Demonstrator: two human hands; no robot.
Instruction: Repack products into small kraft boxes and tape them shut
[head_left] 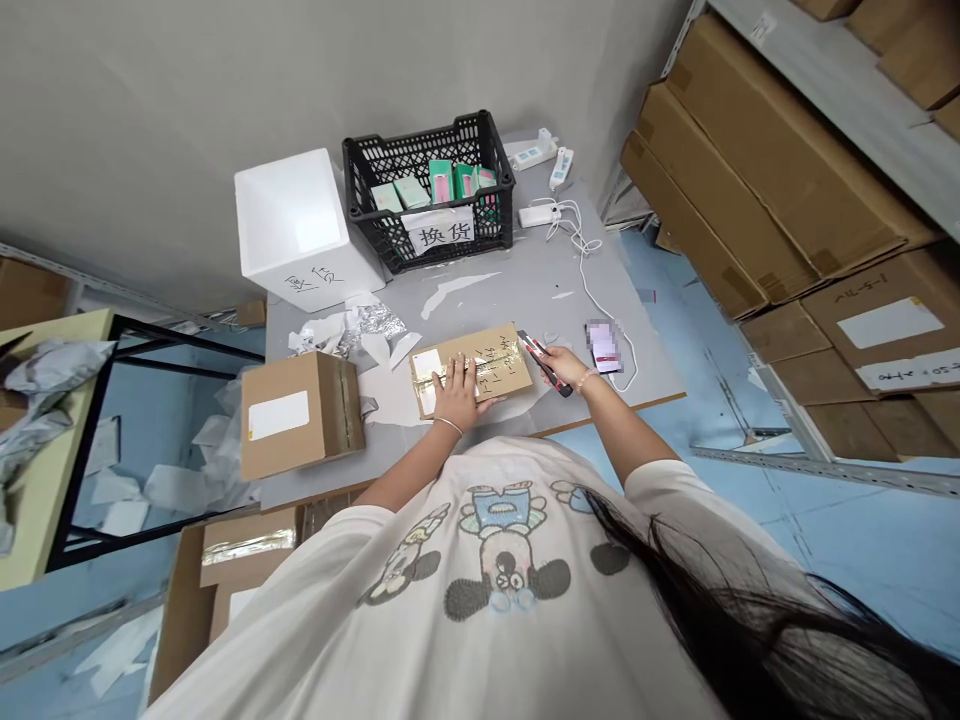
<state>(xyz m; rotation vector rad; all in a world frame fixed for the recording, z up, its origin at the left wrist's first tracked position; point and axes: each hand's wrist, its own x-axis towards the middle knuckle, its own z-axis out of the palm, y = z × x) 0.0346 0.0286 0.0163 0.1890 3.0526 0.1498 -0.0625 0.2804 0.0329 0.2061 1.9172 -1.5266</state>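
A long brown cardboard box (504, 378) with clear tape, a white label and handwritten marks lies on the grey table. My left hand (456, 393) rests flat on top of it, fingers spread. Beside the box's right end, my right hand (564, 366) is wrapped round a dark box cutter with red parts (534, 346). The cutter's front end points toward the box's far right corner; whether its blade is out is too small to tell. A phone (603, 346) with a lit screen lies to the right of my right hand, a white cable leading to it.
At the back stand a black plastic crate (397, 250) holding several small green boxes and a white foam box (300, 270). A closed carton (281, 445) sits at the left, near crumpled packaging (334, 328). Power strips (536, 152) lie back right. Stacked cartons (757, 190) line the right side.
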